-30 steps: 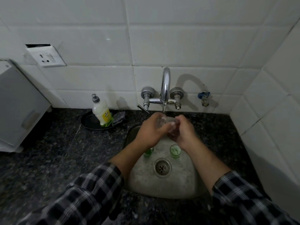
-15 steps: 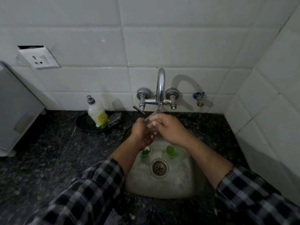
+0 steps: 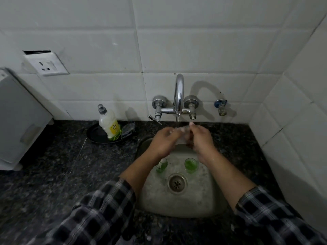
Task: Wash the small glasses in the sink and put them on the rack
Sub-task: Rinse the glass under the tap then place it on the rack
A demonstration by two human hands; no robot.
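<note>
Small glass (image 3: 181, 137) is held under the tap (image 3: 179, 96), above the sink (image 3: 203, 200). Left hand (image 3: 161, 141) and right hand (image 3: 200, 140) both curl their fingers round it. Green glasses (image 3: 191, 164) stand by the drain (rack not in view). Recommended: grip firmly, turn slowly, rinse inside and rim.

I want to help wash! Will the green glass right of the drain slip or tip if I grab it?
Probably slippery: the green glass sits in a wet sink. It is small and upright, so a nudge might tip it. Being glass, it could break if dropped.
</note>
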